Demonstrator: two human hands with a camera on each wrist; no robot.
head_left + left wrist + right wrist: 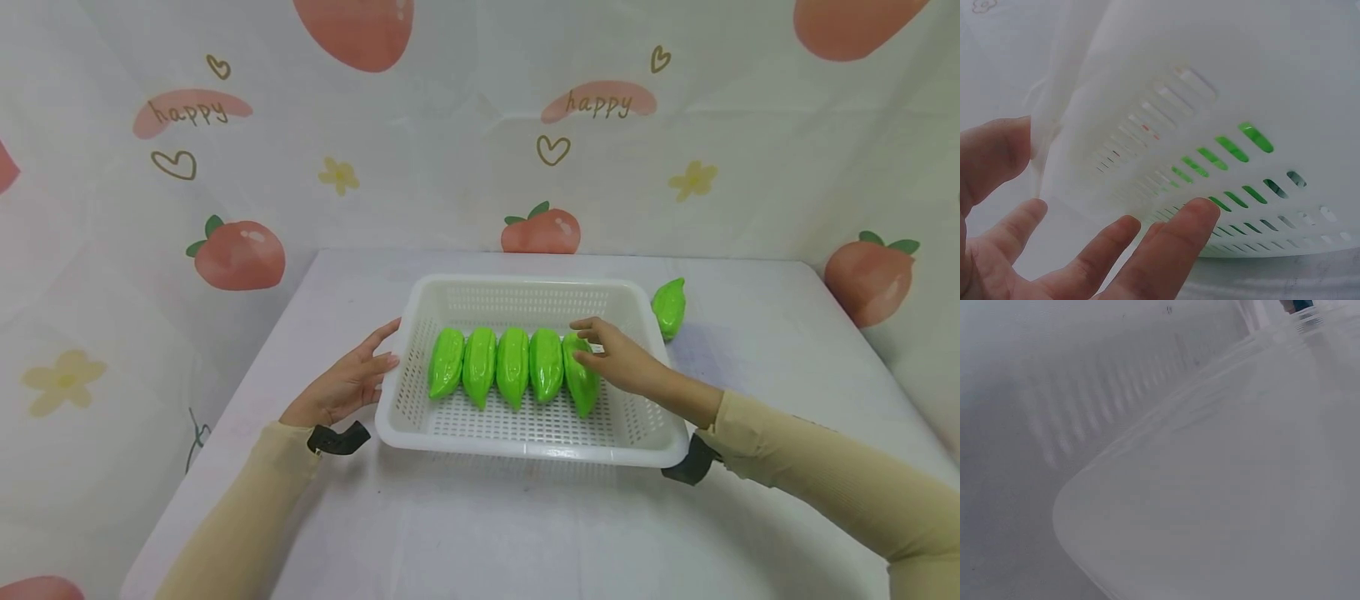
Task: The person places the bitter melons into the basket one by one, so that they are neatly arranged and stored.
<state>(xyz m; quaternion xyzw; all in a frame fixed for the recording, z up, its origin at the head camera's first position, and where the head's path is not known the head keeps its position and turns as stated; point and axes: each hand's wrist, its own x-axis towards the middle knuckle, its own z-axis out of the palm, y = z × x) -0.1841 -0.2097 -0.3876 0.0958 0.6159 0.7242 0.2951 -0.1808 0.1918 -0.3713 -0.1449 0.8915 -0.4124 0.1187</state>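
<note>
In the head view, a white plastic basket (525, 451) with slotted walls holds a row of several glossy green, ridged fruits, like star fruit (513, 367), with pointed ends. My left hand (345, 383) is at the basket's left side, its fingers extended and fingertips by the rim. The left wrist view has those fingers (1179, 244) along the outside of the slotted wall (1272, 75). Over the rightmost fruit (583, 387) in the row is my right hand (618, 358), fingers loosely bent; whether it touches is unclear. Only the basket's outside (1197, 506) fills the right wrist view.
Another green fruit (670, 308) lies on the table just beyond the basket's right rim. The white table (480, 533) runs back to a printed cloth backdrop (450, 150). A dark strap (339, 438) sits at my left wrist.
</note>
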